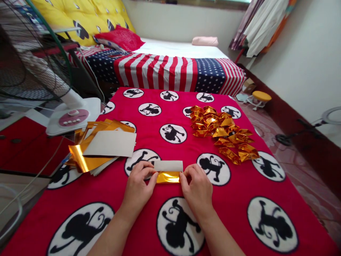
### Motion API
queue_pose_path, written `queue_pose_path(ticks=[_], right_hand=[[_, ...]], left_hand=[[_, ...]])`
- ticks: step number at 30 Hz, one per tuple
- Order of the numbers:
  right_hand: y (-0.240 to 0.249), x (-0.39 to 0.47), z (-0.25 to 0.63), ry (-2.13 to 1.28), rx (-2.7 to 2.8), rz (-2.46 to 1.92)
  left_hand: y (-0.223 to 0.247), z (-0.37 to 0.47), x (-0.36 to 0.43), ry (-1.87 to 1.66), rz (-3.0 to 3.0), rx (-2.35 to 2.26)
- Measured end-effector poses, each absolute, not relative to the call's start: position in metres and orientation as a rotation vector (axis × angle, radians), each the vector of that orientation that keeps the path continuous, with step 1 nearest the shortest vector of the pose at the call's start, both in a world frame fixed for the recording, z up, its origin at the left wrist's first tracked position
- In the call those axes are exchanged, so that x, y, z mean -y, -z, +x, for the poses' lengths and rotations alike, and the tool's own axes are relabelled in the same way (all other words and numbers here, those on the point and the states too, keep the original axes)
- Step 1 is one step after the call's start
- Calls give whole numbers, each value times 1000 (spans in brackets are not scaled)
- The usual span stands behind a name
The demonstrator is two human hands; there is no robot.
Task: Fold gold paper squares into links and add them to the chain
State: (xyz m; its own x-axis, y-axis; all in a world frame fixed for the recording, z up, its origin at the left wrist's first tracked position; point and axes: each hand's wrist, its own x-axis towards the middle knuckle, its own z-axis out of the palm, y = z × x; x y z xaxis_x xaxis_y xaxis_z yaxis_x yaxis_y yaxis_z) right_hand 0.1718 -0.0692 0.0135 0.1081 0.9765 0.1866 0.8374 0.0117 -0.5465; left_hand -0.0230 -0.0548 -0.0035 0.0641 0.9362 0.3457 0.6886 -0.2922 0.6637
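A sheet of gold foil paper (168, 177) lies partly folded on the red cloth, its shiny gold fold nearest me and a strip of its pale back showing beyond. My left hand (140, 183) pinches its left end between thumb and fingers. At the right end, my right hand (195, 186) grips the same fold, fingers bent and thumb along the edge. To the left sits a loose stack of gold foil sheets (93, 158), with a pale-backed sheet (110, 143) on top. Several folded gold paper ingots (221, 132) are grouped at the right.
A red cloth with monkey prints (149, 131) covers the surface in front of me. A white fan base (74, 115) stands beside it at the left. Beyond is a bed with a striped, starred cover (160, 69). A yellow stool (261, 96) stands on the floor at the right.
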Motion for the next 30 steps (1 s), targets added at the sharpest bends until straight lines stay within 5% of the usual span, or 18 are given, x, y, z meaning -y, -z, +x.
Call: queue_pose_path(ticks=[30], right_hand=[[-17,75,175,-403,1700,-1785]], left_hand=[[1,-22,55,-1087,2048,-1651]])
